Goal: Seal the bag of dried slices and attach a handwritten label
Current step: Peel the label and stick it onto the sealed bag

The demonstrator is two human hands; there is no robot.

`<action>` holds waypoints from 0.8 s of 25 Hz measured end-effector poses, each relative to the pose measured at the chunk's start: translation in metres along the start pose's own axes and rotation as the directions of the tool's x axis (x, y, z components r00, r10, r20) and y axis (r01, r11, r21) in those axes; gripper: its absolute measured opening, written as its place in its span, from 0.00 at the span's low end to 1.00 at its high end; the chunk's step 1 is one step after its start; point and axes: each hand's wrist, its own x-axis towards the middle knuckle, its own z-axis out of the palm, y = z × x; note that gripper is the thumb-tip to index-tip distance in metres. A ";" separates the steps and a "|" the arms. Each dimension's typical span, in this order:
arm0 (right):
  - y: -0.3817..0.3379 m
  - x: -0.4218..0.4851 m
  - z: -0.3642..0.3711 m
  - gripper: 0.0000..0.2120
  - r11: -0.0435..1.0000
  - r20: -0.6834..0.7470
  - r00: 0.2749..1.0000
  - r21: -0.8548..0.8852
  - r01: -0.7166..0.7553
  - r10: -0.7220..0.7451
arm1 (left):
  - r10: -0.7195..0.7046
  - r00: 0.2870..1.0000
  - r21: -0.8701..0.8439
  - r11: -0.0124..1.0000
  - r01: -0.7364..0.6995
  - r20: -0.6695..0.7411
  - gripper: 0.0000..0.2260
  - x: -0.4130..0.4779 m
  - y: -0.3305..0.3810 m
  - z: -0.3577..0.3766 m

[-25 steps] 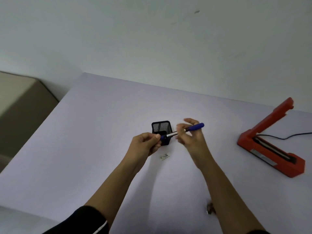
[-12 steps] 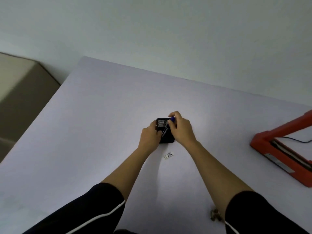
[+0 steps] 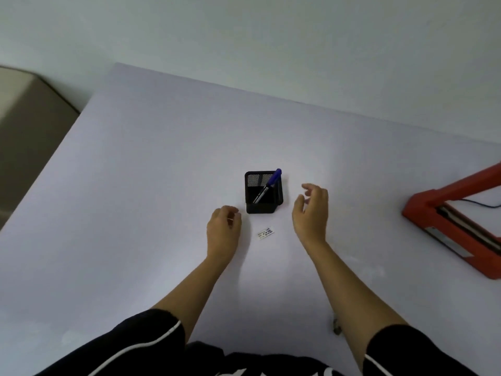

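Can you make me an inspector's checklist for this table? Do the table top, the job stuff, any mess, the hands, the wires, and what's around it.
Surface: pale, smooth table.
Job's things: blue pen leans inside the black mesh pen holder. A small label with blue marks lies flat in front of the holder. The red sealer sits at the right edge with its arm raised. No bag in view.
Clutter: a small brownish bit beside the right forearm, too small to identify.
Hands: left hand is loosely curled and holds nothing. Right hand is relaxed and holds nothing. Neither touches the holder.
Cables: a thin black cable runs from the sealer off to the right.
Surroundings: plain wall behind; beige furniture on the left.
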 end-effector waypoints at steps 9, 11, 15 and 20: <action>0.032 -0.041 0.019 0.17 0.961 0.504 0.864 -0.237 0.144 -0.005 | 0.325 0.921 0.251 0.893 -0.374 0.213 0.09 -0.017 -0.023 0.041; 0.031 -0.040 0.018 0.12 0.958 0.509 0.861 -0.241 0.159 -0.015 | 0.257 0.944 0.199 0.934 -0.298 0.206 0.09 -0.016 -0.019 0.042; 0.022 -0.044 0.007 0.05 0.989 0.519 0.853 -0.146 0.022 0.058 | 0.151 0.951 0.088 0.980 -0.181 0.271 0.05 -0.016 -0.007 0.035; -0.013 -0.061 -0.030 0.02 0.939 0.485 0.854 0.167 -0.301 0.187 | 0.154 0.926 -0.155 0.982 -0.106 0.343 0.03 -0.028 0.022 -0.010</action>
